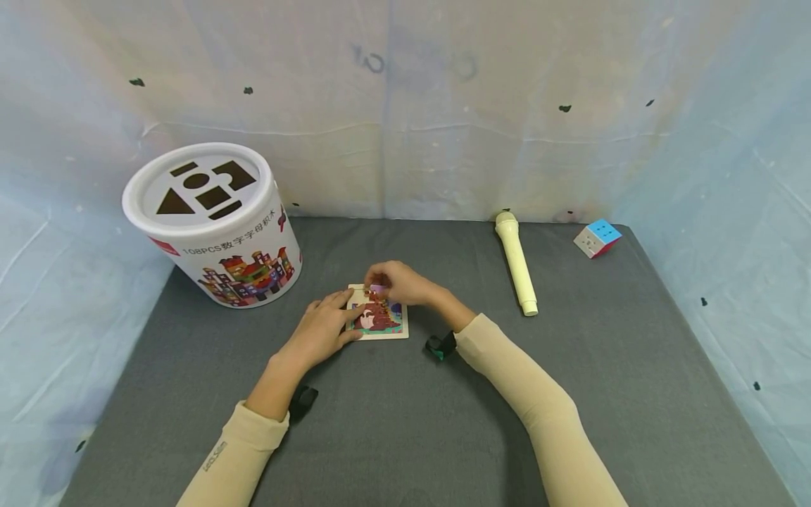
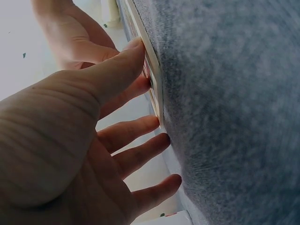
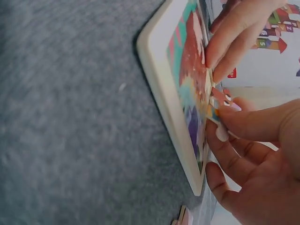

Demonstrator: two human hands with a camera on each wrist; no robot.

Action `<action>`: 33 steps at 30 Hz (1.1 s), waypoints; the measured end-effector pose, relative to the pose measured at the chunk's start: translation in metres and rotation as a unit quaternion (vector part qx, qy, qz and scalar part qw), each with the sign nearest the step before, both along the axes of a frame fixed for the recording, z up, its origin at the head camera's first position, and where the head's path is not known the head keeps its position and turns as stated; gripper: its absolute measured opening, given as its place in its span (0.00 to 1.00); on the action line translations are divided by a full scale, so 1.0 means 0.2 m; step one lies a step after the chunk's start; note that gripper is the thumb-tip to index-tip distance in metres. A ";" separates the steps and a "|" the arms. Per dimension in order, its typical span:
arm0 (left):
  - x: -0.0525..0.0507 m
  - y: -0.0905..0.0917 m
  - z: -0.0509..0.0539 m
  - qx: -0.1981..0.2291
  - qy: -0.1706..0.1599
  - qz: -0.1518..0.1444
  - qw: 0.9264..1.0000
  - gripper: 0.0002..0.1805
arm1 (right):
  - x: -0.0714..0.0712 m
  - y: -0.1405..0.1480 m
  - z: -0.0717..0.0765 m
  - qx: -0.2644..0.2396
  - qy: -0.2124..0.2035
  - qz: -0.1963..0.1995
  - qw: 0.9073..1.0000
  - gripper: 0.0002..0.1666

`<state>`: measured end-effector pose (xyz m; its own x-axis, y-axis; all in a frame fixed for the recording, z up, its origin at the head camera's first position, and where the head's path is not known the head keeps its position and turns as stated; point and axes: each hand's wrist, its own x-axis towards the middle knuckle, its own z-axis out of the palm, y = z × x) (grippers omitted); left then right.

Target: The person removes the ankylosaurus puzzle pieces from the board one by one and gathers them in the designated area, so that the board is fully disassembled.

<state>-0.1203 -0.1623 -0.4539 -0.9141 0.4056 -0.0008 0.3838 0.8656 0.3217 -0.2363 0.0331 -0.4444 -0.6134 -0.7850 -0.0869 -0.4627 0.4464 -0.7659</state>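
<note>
A small jigsaw puzzle board (image 1: 388, 337) with a pale rim and a brown animal picture lies flat on the grey table. My left hand (image 1: 323, 327) rests at its left side, fingers fairly straight. In the left wrist view the left thumb (image 2: 123, 63) lies on the board's edge and the other fingers are spread. My right hand (image 1: 405, 283) is over the board's upper part. In the right wrist view its thumb and fingers pinch a puzzle piece (image 3: 224, 97), tilted up at the board's surface. The fingers partly hide the piece and the picture.
A large white block bucket (image 1: 253, 239) with shaped holes in its lid stands at the back left. A pale yellow toy microphone (image 1: 518, 264) lies right of the board. Near the back right corner sits a puzzle cube (image 1: 598, 238). Cloth walls (image 1: 443, 169) enclose the table.
</note>
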 end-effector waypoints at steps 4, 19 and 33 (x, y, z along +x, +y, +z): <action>0.00 0.00 0.00 -0.001 -0.002 0.002 1.000 0.30 | -0.01 0.04 0.00 -0.039 -0.016 -0.002 0.999 0.12; 0.00 0.01 -0.01 0.011 0.006 0.007 1.000 0.30 | -0.03 0.42 0.02 -0.062 -0.007 -0.053 0.997 0.10; 0.00 0.00 -0.01 0.011 0.006 0.003 1.000 0.30 | -0.01 0.59 0.01 -0.031 -0.005 -0.066 0.997 0.11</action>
